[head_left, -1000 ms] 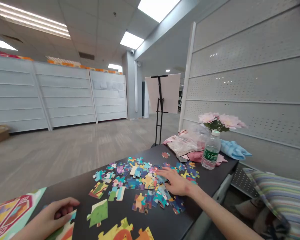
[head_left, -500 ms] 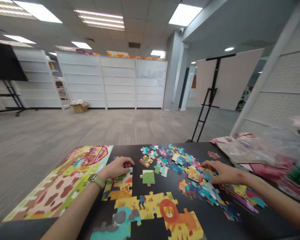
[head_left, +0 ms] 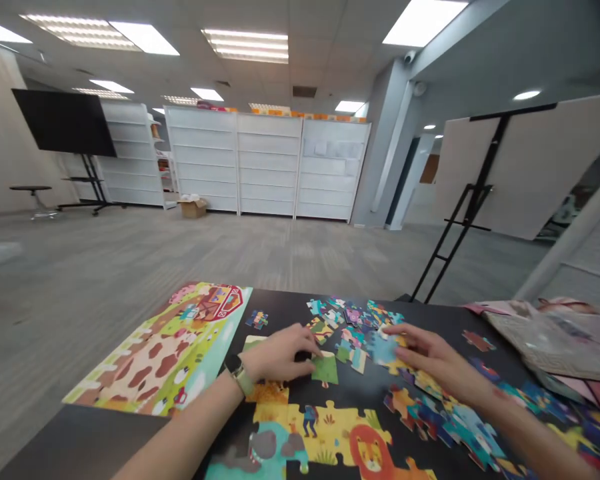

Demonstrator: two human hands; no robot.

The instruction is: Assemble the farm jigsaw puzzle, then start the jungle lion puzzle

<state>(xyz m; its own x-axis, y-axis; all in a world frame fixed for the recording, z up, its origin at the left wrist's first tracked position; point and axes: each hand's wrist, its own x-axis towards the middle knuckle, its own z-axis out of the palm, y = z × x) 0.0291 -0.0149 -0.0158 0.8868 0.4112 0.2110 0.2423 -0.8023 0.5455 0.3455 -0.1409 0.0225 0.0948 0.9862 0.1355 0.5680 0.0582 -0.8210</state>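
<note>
My left hand point(head_left: 285, 352) is over the table, fingers bent and apart, its tips at the left edge of a green puzzle piece point(head_left: 326, 370); whether they touch it is unclear. Between the thumb and fingers of my right hand point(head_left: 433, 355) is a light-blue puzzle piece point(head_left: 381, 347), smeared by motion, above the pile of loose pieces point(head_left: 353, 317). Joined puzzle pieces point(head_left: 325, 427) with a lion, a walking figure and a grey-and-teal animal lie in front of me. My left hand and wrist cover part of their upper left section.
A farm picture sheet point(head_left: 155, 353) lies at the table's left. More loose pieces point(head_left: 460, 420) spread under my right forearm, and one reddish piece point(head_left: 478, 341) lies apart. Fabric and clear plastic point(head_left: 545, 340) sit at the right edge. Beyond stands a black easel point(head_left: 465, 220).
My left hand has moved right to the green piece. My right hand has lifted a light-blue piece from the pile. The view has turned left.
</note>
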